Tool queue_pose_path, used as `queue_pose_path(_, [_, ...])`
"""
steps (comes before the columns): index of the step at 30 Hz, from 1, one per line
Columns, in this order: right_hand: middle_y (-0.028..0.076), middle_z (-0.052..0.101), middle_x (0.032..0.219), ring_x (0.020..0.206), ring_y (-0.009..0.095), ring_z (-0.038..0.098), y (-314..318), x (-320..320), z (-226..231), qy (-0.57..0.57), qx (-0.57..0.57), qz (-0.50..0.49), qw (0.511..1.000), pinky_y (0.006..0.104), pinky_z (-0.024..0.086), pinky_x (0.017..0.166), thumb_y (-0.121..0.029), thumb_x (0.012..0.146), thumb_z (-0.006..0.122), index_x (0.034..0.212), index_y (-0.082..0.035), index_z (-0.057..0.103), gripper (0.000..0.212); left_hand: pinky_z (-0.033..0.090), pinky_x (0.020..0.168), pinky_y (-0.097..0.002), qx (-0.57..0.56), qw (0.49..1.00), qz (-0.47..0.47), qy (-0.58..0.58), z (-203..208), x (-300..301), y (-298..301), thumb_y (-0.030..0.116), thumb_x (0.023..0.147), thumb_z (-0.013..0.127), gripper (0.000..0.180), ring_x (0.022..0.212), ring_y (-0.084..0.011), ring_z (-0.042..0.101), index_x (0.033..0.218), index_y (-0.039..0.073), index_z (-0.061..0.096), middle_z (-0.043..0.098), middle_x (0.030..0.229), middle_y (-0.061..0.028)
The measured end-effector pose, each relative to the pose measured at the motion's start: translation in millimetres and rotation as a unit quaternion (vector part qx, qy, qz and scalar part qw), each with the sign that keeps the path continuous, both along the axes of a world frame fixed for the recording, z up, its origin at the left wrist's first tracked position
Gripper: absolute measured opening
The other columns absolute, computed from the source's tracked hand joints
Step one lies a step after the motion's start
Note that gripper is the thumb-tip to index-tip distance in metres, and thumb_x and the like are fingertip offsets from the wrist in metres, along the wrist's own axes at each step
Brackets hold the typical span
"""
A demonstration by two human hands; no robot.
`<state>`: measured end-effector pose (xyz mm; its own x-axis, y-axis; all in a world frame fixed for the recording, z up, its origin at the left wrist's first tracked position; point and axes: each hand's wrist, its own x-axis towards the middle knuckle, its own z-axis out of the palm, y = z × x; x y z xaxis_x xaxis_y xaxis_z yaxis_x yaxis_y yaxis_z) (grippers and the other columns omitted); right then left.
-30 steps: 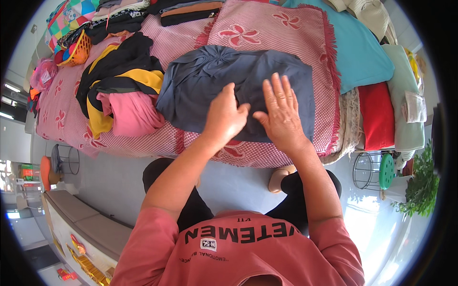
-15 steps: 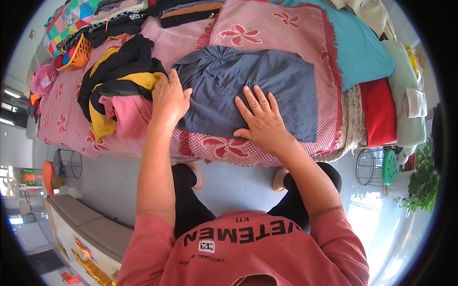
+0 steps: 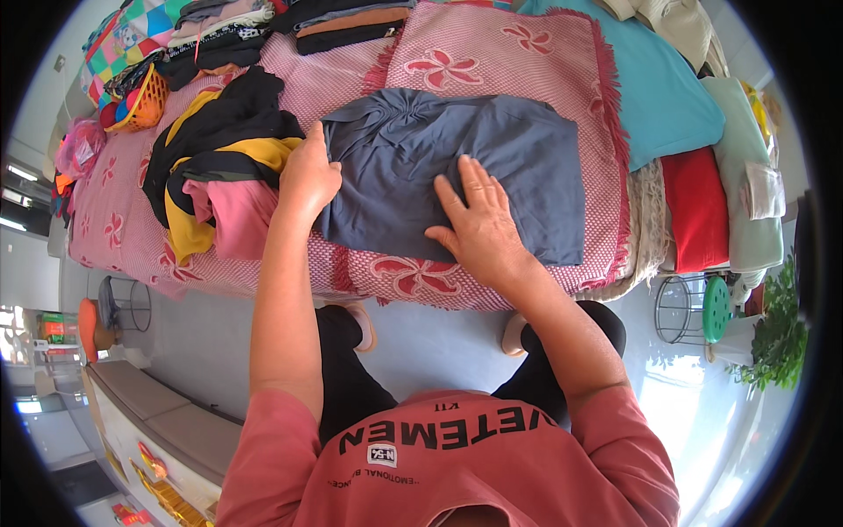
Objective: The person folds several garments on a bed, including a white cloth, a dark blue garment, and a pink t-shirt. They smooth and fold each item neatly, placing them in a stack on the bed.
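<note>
A dark blue-grey garment (image 3: 527,176) lies folded in a wide shape before me, with a gathered, puckered patch near its far edge. At its left edge, my left hand (image 3: 309,180) is closed with the cloth's edge pinched between thumb and fingers; the fingertips are partly hidden. My right hand (image 3: 481,215) rests palm down on the middle of the garment, fingers stretched out. Just left of my left hand is a loose heap of black and yellow clothing (image 3: 224,119), with a pink cloth (image 3: 237,215) at its near side.
A pink patterned blanket (image 3: 351,66) covers the bed. Folded clothes (image 3: 347,31) are stacked at the back, near an orange basket (image 3: 147,101). On the right lie a turquoise cloth (image 3: 659,97) and red fabric (image 3: 694,211). A green-topped stool (image 3: 716,307) stands on the floor.
My left hand has shifted slightly left and its fingers have closed on the garment's left edge, which has lifted a little. My right hand's fingers have drawn closer together.
</note>
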<state>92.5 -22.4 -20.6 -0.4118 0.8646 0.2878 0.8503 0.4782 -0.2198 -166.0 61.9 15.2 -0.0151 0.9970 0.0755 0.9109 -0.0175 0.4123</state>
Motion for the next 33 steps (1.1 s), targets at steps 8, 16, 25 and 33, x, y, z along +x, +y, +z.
queue_pose_path(8, [0.023,0.054,0.117,0.1,0.034,0.051,6,-17,-3,-0.113,0.052,-0.097,0.987,0.0486,0.046,0.085,-0.004,0.077,0.064,0.138,0.004,0.047,0.064,0.037,0.113,-0.0389,0.002,0.999,-0.032,-0.027,-6,1,5,0.011,0.084,0.071,0.082,0.135,-0.0421,0.045,0.152,-0.003,0.028,0.044,0.144,-0.0328])
queue_pose_path(16, [0.018,0.069,0.094,0.088,0.038,0.065,29,10,8,0.12,0.044,-0.086,0.988,0.0409,0.055,0.079,0.005,0.077,0.057,0.123,0.001,0.061,0.046,0.047,0.097,-0.0304,-0.017,0.959,-0.062,-0.276,-3,-15,17,-0.005,0.08,0.066,0.06,0.108,-0.0231,0.064,0.138,0.004,0.056,0.067,0.116,-0.02])
queue_pose_path(25, [0.015,0.068,0.102,0.091,0.026,0.068,58,94,22,0.754,-0.262,-0.22,0.561,0.0355,0.058,0.078,0.01,0.082,0.055,0.121,0.006,0.06,0.039,0.043,0.101,-0.0267,-0.125,0.943,-0.171,-0.255,18,-17,8,-0.004,0.079,0.069,0.051,0.113,-0.0173,0.06,0.13,0.002,0.063,0.067,0.123,-0.0132])
queue_pose_path(33, [0.016,0.067,0.108,0.095,0.03,0.069,46,172,37,0.84,-0.21,-0.202,0.458,0.0413,0.059,0.085,0.01,0.085,0.054,0.119,0.003,0.058,0.034,0.043,0.102,-0.0272,-0.154,0.91,-0.106,-0.37,22,-19,5,-0.008,0.076,0.07,0.058,0.114,-0.0181,0.059,0.133,-0.003,0.06,0.063,0.129,-0.0136])
